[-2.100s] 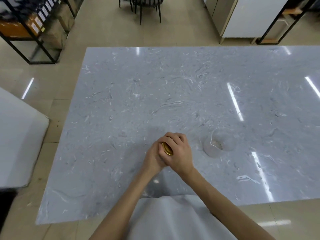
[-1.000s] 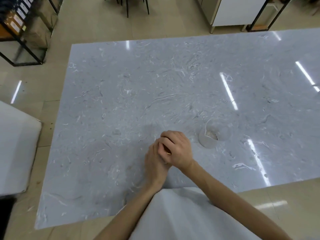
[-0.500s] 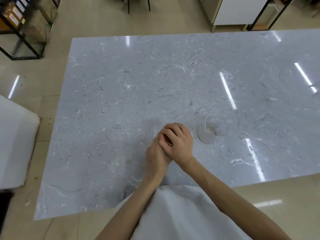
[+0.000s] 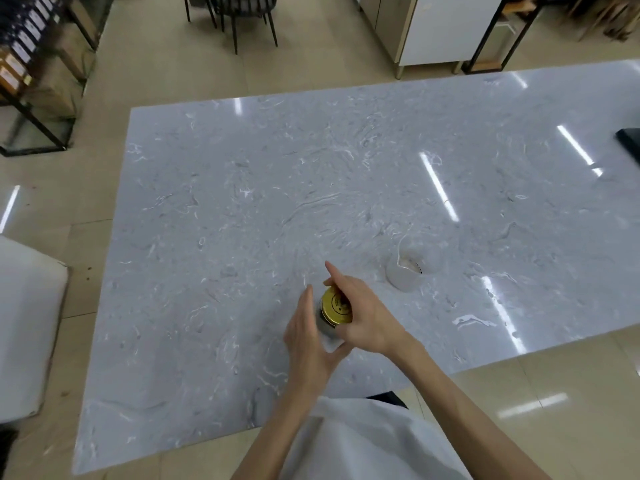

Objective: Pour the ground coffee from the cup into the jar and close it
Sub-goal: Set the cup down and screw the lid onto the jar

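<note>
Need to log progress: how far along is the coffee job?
Pouring looks done: the cup stands apart on the table, seemingly almost empty. In hand: the lid sits on the jar, left hand steadying the jar, right hand on the lid. Left: confirm the lid is tight, then let go.

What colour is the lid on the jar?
The lid on the jar is gold with a dark printed mark; the head view shows it.
</note>
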A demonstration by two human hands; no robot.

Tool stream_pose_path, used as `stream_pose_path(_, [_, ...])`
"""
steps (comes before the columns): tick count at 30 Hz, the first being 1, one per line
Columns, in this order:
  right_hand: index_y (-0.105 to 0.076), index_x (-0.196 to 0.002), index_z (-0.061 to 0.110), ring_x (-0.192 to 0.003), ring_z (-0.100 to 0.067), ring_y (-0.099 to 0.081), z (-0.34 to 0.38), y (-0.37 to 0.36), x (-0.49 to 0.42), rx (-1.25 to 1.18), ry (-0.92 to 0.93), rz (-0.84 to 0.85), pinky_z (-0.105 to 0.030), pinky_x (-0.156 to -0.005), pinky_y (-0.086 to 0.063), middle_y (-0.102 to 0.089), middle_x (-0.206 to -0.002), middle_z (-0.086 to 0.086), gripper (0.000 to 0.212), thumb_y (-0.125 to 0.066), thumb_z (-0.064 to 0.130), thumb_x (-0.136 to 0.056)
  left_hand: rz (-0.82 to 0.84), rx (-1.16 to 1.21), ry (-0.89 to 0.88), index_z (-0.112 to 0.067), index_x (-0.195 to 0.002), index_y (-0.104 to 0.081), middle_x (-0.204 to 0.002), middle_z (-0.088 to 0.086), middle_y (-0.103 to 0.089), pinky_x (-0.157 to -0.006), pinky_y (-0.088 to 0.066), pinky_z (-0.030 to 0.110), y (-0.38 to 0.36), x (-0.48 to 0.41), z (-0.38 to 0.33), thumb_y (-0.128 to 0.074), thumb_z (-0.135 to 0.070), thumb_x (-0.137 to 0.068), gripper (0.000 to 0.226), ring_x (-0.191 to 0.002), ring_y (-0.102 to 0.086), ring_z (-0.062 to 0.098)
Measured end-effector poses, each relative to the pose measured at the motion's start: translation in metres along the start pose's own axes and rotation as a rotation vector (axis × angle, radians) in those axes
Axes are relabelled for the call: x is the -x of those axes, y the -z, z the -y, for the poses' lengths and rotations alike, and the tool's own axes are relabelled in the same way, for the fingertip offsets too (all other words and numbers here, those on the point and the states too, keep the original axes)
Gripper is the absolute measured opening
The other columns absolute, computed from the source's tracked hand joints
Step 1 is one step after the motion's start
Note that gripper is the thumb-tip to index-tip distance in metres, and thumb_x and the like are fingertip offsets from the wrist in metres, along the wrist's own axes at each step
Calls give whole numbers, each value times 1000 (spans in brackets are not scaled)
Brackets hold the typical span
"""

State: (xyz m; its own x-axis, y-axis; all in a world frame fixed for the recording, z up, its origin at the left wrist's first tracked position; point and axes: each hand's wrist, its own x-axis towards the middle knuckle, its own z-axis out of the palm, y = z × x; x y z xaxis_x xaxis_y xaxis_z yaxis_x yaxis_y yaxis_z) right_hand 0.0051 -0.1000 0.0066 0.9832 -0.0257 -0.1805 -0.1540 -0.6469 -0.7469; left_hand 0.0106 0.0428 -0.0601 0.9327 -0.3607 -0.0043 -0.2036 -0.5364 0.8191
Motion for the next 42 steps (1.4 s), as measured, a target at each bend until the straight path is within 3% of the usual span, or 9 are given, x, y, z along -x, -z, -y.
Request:
stream_pose_path(2, [-18,-159,18,-148,-14,-27,3,5,-7,-96,22,79,-36,-125,3,-49,-149,1,96,-52,2,-70,31,95,-61,-15,-155,-18,-157,4,-35,-109,-42,42,1,-8,-1,-90,-44,-67,117,-139,-40,19])
stream_pose_path(5, [-14,-160,19,-155,-14,-4,6,7,-14,-159,69,155,-39,-125,10,-36,-160,2,95,-45,-6,-74,123,263,-2,-30,-156,-15,-154,-10,-34,-107,-46,40,-2,-17,-3,-95,-23,-66,120,-138,-41,9])
stream_pose_path(7, [-15,-160,21,-156,-17,3,2,14,-15,-56,125,101,-44,-125,7,-24,-165,2,91,-45,7,-75,97,306,6,-40,-151,-22,-150,-9,-42,-104,-49,41,-8,-18,-1,-95,-20,-66,113,-135,-45,13])
stream_pose_path(10, [-19,-159,26,-155,-22,10,-25,40,-7,106,107,-278,-55,-124,4,-17,-167,1,71,-50,27,-95,9,320,-55,-51,-141,-31,-141,-15,-45,-102,-50,39,-19,-19,4,-94,-15,-65,105,-132,-47,19])
stream_pose_path(14, [14,-158,27,-150,-32,28,-78,87,7,413,-268,-321,-51,-117,17,21,-165,-3,116,-59,72,-81,39,312,-38,-53,-136,-36,-137,-14,-49,-100,-48,29,-30,-31,2,-94,-17,-64,99,-130,-48,16])
stream_pose_path(20, [-3,-159,17,-142,-36,-30,-118,104,6,475,-197,-194,-46,-114,-33,-29,-159,-15,118,-82,46,-77,50,199,-12,-40,-133,-40,-135,-12,-46,-103,-42,23,-31,-56,-18,-96,-21,-62,92,-128,-46,7])
stream_pose_path(23, [-11,-160,19,-139,-30,-32,-125,109,-17,461,-203,-180,-44,-97,-50,-30,-156,-9,112,-81,47,-77,39,164,32,-32,-135,-42,-133,-9,-52,-100,-44,24,-29,-81,-21,-95,-24,-63,90,-124,-50,9])
stream_pose_path(34, [-13,-159,22,-145,-24,-24,-144,156,-154,336,-205,-239,-48,-89,-54,-23,-158,-4,113,-87,28,-74,12,184,110,-31,-126,-44,-122,-5,-62,-93,-45,20,-27,-217,-31,-99,-15,-54,92,-117,-58,14])
stream_pose_path(42, [-5,-159,31,-149,-19,-16,-158,216,-234,415,-231,-162,-47,-97,-52,-13,-162,2,117,-86,35,-75,-14,163,150,-19,-136,-41,-126,2,-62,-101,-47,40,-24,-305,-39,-98,-14,-58,97,-118,-57,20])
